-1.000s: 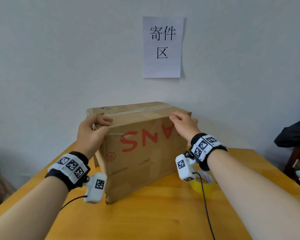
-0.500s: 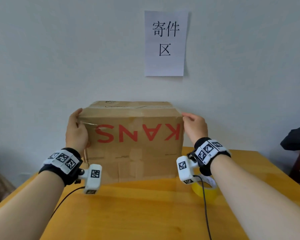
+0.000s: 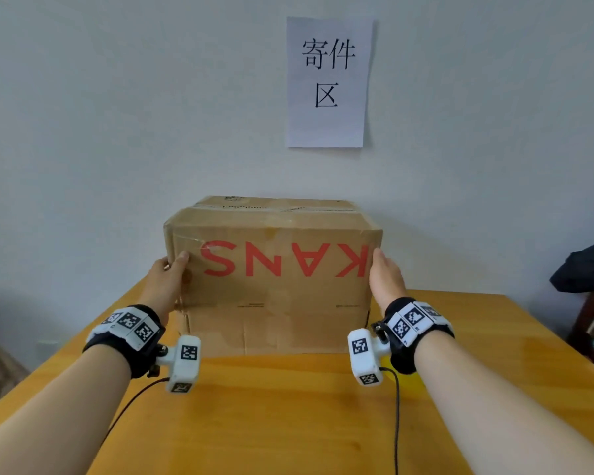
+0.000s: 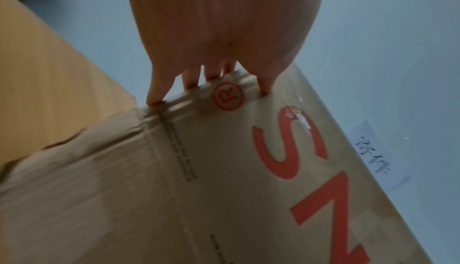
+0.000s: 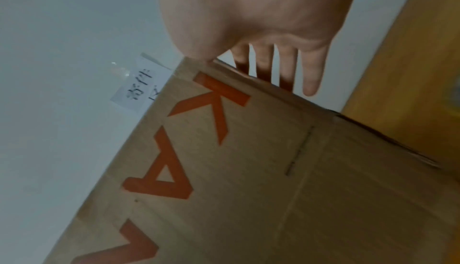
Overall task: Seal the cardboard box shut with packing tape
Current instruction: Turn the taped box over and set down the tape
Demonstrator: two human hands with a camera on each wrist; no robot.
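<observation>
A brown cardboard box [image 3: 271, 303] with upside-down red letters stands on the yellow wooden table [image 3: 288, 423], its front face square to me. Its top flaps are closed, and glossy tape [image 3: 278, 209] runs along the top seam. My left hand [image 3: 167, 279] lies against the box's left side with straight fingers [image 4: 189, 79], its thumb on the front face. On the right side my right hand [image 3: 384, 279] presses flat, fingers [image 5: 286, 65] straight along that face. Behind my right wrist a yellow tape roll [image 3: 408, 380] lies mostly hidden; a sliver of the tape roll [image 5: 455, 93] also shows in the right wrist view.
The wall stands close behind the box and carries a white paper sign [image 3: 328, 82]. Dark clothing or a bag [image 3: 587, 265] sits on a chair past the table's right edge. Thin black cables [image 3: 396, 423] trail from the wrist cameras across the table.
The box has turned from corner-on to face-on toward me. Both hands have slid down from its top corners to the middle of its left and right sides.
</observation>
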